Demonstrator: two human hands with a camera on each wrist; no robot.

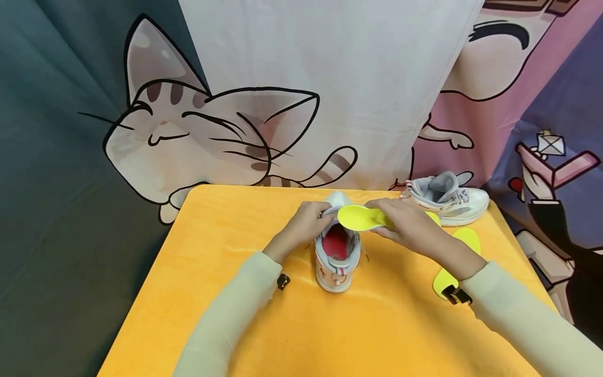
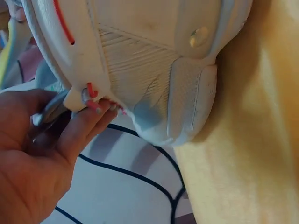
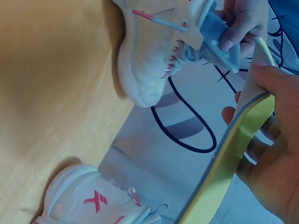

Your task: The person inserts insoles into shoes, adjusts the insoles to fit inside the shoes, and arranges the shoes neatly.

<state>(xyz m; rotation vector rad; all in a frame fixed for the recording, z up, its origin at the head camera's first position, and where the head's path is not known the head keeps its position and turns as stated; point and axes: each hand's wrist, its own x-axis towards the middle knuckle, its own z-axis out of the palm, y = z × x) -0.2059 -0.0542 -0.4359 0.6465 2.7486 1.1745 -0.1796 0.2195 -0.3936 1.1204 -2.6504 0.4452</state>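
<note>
A white sneaker [image 1: 333,277] stands on the table with its heel toward me and a red inside showing through its opening. My left hand [image 1: 303,225] pinches the sneaker's tongue [image 3: 223,46] between thumb and fingers, as the right wrist view shows. My right hand [image 1: 410,224] grips a yellow insole [image 1: 356,218] by its middle, one end above the sneaker's opening. In the right wrist view the insole [image 3: 217,186] shows a yellow face and a grey one, with the right thumb on the grey. The sneaker's toe is largely hidden in the head view.
The matching sneaker [image 1: 464,207] stands at the table's back right corner. A second yellow insole [image 1: 445,283] lies on the yellow-covered table [image 1: 282,335], partly behind my right forearm. A cartoon-printed curtain [image 1: 367,68] hangs behind the table.
</note>
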